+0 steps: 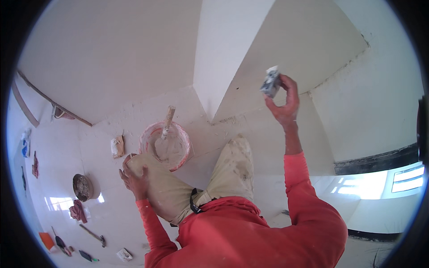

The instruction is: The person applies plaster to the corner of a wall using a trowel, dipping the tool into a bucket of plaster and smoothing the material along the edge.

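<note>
My right hand (288,102) is raised near the wall, pinching a small grey block smeared with white paste (271,82) between thumb and fingers. Whether the block is a sanding block or a short scraper cannot be made out. On my left knee rests my left hand (135,181), its fingers spread and holding nothing. Just beyond that knee stands a pinkish-white bucket (186,139) of pale paste (169,149). A tool with a round wooden handle (169,117) sticks up out of the paste.
A white wall corner (223,58) juts toward me. Left of the bucket lies a brown-and-white packet (117,147). Farther left on the floor are a round pan (82,187), a reddish cloth (77,211), a hammer (94,236) and several small tools.
</note>
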Tool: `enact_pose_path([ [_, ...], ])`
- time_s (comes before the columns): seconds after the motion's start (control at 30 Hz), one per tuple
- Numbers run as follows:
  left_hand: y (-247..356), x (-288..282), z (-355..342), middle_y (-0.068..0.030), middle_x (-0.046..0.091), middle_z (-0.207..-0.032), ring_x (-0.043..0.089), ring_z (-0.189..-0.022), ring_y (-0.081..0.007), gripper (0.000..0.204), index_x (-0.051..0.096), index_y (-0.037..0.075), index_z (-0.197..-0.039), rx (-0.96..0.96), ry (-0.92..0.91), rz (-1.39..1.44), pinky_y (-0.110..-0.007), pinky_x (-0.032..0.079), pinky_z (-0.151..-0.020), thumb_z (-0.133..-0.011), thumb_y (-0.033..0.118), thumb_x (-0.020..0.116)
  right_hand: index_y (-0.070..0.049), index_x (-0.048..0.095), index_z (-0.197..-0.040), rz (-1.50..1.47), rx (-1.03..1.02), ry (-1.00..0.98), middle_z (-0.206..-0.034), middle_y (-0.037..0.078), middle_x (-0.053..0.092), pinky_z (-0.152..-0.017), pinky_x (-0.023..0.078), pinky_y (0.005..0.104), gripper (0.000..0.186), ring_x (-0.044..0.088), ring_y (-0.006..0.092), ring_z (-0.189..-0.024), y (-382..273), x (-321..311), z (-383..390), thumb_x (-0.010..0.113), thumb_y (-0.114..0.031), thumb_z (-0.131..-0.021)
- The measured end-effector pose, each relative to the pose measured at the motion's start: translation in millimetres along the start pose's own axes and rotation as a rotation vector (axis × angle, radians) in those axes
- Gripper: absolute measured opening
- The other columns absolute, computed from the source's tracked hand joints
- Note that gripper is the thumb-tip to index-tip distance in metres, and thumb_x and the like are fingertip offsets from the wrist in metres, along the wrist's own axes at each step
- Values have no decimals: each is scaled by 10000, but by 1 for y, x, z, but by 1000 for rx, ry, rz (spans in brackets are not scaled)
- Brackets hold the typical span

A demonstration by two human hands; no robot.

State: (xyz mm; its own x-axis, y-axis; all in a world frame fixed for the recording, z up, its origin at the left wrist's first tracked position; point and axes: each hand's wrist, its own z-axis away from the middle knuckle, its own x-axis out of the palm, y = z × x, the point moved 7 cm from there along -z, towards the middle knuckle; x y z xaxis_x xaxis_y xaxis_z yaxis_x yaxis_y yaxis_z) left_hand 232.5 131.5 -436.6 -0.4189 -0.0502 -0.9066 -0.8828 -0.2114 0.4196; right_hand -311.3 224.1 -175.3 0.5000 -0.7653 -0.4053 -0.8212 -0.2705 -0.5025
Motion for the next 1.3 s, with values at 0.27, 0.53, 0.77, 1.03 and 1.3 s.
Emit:
enact_pose_path([
  [0.27,-10,2,6,-293,298,-1512,272,-1413,-439,879,296,33,-1519,99,17,204,-517,290,-1140,-871,465,704,-75,570,-1272,232,13,97,-1232,122,592,-962,489,416,690,551,310,-1141,85,85,117,846,-5,-643],
  [0.53,6,-2,10,-250,406,-1469,340,-1359,-398,801,321,10,-1508,141,18,225,-475,307,-1129,-902,383,689,-70,574,-1272,233,77,210,-1213,128,557,-906,508,403,687,545,307,-1098,97,129,124,851,-11,-646],
  [0.77,13,-2,6,-248,407,-1470,351,-1351,-398,769,345,14,-1493,183,1,226,-477,314,-1120,-903,368,688,-87,592,-1255,350,278,111,-1173,124,565,-881,496,428,658,537,320,-1059,117,114,160,854,-70,-652],
  [1.03,10,-1,4,-231,426,-1446,351,-1332,-397,776,348,52,-1498,169,-10,242,-500,316,-1114,-872,327,715,-95,593,-1229,243,166,203,-1169,114,559,-870,491,450,631,541,327,-1032,76,114,119,840,-73,-650],
  [1.3,24,-7,5,-235,408,-1483,354,-1343,-405,796,342,16,-1502,220,-36,248,-478,312,-1120,-890,384,694,-89,604,-1220,320,148,57,-1176,123,570,-871,515,418,615,559,314,-1062,89,101,148,823,-42,-647],
])
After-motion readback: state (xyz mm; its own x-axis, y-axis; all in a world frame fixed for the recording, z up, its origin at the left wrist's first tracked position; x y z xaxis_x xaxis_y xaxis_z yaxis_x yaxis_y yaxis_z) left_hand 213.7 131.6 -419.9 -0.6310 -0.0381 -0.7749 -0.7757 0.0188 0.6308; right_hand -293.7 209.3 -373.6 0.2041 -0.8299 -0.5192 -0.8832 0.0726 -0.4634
